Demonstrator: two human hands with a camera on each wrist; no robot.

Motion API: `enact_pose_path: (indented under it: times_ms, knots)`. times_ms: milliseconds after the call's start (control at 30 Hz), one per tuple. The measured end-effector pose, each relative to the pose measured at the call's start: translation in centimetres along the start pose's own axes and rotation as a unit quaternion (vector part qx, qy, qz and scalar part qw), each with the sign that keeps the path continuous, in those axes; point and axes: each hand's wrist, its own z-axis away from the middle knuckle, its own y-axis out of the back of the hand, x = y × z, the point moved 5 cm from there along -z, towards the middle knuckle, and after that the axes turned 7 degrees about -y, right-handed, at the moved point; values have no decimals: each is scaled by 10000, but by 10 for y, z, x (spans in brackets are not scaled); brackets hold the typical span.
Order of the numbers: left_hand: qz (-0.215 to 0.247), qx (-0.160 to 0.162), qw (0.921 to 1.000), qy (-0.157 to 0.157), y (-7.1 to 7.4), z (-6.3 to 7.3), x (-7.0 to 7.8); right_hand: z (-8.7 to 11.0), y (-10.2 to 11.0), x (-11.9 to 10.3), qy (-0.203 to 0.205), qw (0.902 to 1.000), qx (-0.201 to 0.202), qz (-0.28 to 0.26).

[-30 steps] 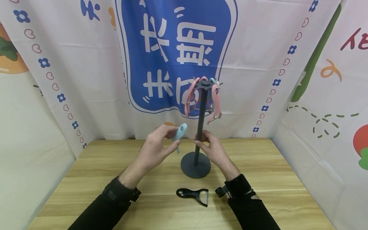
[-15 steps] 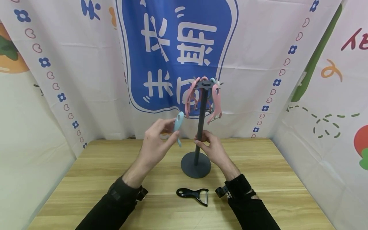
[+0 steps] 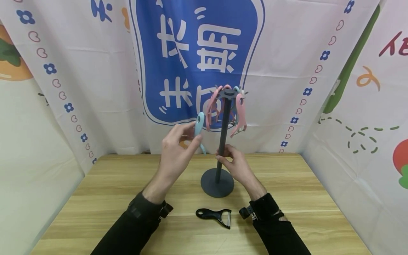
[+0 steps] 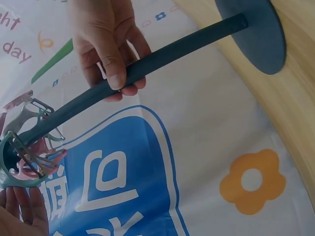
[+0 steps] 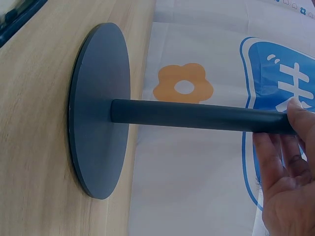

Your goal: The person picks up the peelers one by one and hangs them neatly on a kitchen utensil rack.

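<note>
My left hand (image 3: 175,147) pinches a light blue peeler (image 3: 199,124) between thumb and fingers, raised off the table to the left of a dark grey stand (image 3: 224,134). The peeler's holed handle end points up. My right hand (image 3: 236,163) grips the stand's post partway up, thumb on one side and fingers on the other, as the right wrist view also shows. From the hooks at the stand's top hang several peelers, among them a pink peeler (image 3: 241,113) on the right. In the left wrist view, the light blue peeler (image 4: 6,162) overlaps the hanging ones.
A black peeler (image 3: 208,214) lies on the wooden table (image 3: 127,191) in front of the stand's round base (image 3: 210,187). Behind the table hangs a printed white cloth (image 3: 105,85) with a blue panel, and cloth also covers both sides.
The left hand has risen with the light blue peeler, which now stands more upright and closer to the hanging peelers' height. The right hand keeps its grip on the post.
</note>
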Motion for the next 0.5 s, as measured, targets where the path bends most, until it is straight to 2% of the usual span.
enact_pose_path:
  times_ms: [267,500]
  knots:
    - [197,158,9997,-27,-5,-12,8,0,0,1,16,10000,8,-1]
    - [155,266,9995,-74,-8,-20,14,0,0,0,-7,10000,-11,47]
